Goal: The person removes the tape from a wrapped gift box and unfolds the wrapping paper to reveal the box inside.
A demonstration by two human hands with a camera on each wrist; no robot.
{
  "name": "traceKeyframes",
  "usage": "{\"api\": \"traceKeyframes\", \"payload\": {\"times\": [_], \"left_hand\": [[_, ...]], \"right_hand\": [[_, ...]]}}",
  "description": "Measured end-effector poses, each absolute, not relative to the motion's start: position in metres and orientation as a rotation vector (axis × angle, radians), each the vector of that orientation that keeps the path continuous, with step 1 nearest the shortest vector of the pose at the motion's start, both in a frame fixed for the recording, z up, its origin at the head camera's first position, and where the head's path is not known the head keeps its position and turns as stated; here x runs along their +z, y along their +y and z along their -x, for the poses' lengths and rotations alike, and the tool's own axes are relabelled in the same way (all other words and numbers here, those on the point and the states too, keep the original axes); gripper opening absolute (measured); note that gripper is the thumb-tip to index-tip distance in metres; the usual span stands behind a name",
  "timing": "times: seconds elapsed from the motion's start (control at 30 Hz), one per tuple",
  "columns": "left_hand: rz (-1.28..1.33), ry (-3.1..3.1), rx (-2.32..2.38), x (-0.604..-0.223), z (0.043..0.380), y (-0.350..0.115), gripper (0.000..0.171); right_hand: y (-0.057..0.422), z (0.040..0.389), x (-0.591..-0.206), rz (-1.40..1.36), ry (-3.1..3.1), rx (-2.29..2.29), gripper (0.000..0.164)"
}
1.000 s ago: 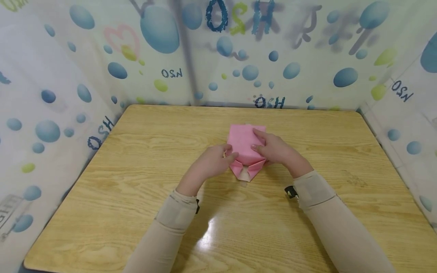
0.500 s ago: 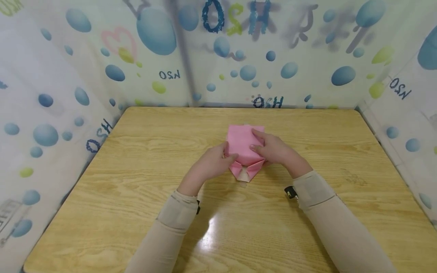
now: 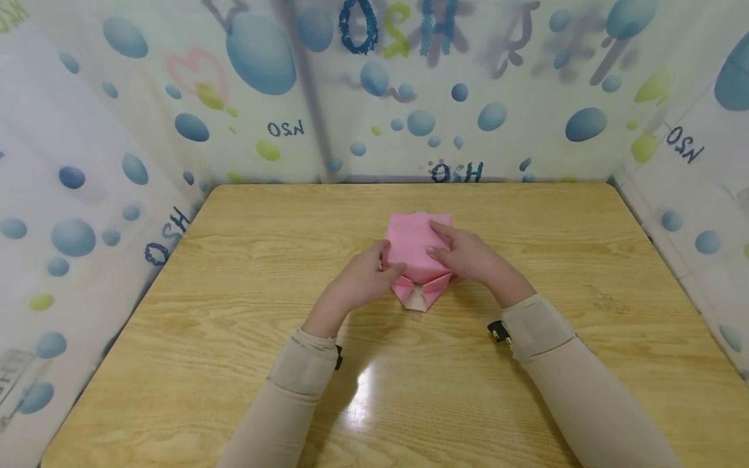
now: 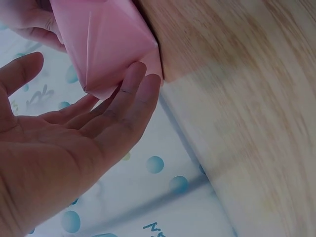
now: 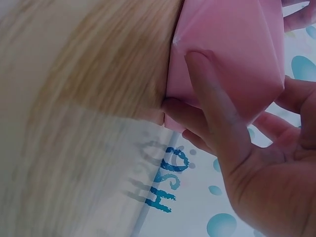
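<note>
A pink origami piece (image 3: 411, 239), boxy with a flat square top, lies near the middle of the table. At its near end are two pink folded flaps and a pale inner face. My left hand (image 3: 361, 281) is at its left side. In the left wrist view its outstretched fingertips touch the creased side wall, and the thumb (image 4: 30, 68) is apart from the paper. My right hand (image 3: 475, 257) holds the right side. In the right wrist view several fingers lie along the wall of the origami (image 5: 237, 54) while the thumb reaches the top edge.
The wooden table (image 3: 234, 325) has rounded corners and a light reflection on its near part. A white curtain (image 3: 515, 78) with blue and green spots stands behind it and on both sides. Dark wrist devices (image 3: 499, 329) show at the sleeves.
The left fingertips have shifted slightly along the paper's left edge. The whole view has drifted a little; the origami and the right hand look otherwise the same.
</note>
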State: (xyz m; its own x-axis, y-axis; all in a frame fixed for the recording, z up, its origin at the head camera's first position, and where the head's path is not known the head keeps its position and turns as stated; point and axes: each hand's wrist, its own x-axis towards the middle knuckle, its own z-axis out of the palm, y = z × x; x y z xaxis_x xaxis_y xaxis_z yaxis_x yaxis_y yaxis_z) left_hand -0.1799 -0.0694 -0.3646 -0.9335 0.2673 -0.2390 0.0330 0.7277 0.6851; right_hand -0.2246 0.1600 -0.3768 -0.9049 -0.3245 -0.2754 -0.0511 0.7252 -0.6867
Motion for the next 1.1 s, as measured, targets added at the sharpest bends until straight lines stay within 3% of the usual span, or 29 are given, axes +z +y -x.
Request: {"api": "traceKeyframes", "payload": {"times": [0.5, 1.1], "left_hand": [[-0.324, 2.65, 1.083, -0.381, 0.182, -0.064, 0.08], [-0.174, 2.422, 1.31, -0.366, 0.179, -0.061, 0.084]], "right_hand": [[0.163, 0.226, -0.377, 0.247, 2.551, -1.034, 0.068], [0.161, 0.221, -0.38, 0.261, 2.557, -1.036, 0.066]]}}
